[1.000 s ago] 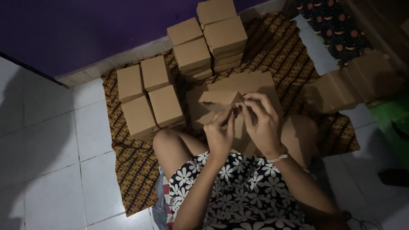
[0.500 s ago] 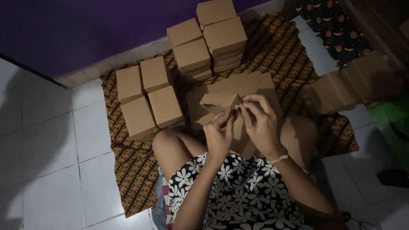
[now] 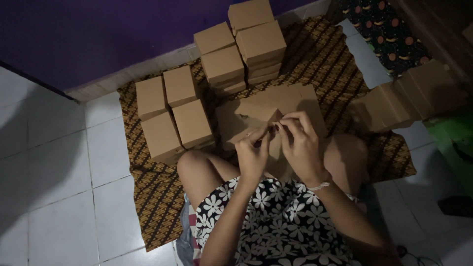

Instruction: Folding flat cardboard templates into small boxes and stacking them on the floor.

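I see the flat cardboard piece (image 3: 268, 116) held just above the knees, its folded flap pinched between both hands: my left hand (image 3: 252, 156) grips from below, my right hand (image 3: 300, 143) clenches its edge. Finished brown boxes (image 3: 192, 123) sit left on the patterned mat (image 3: 152, 207).
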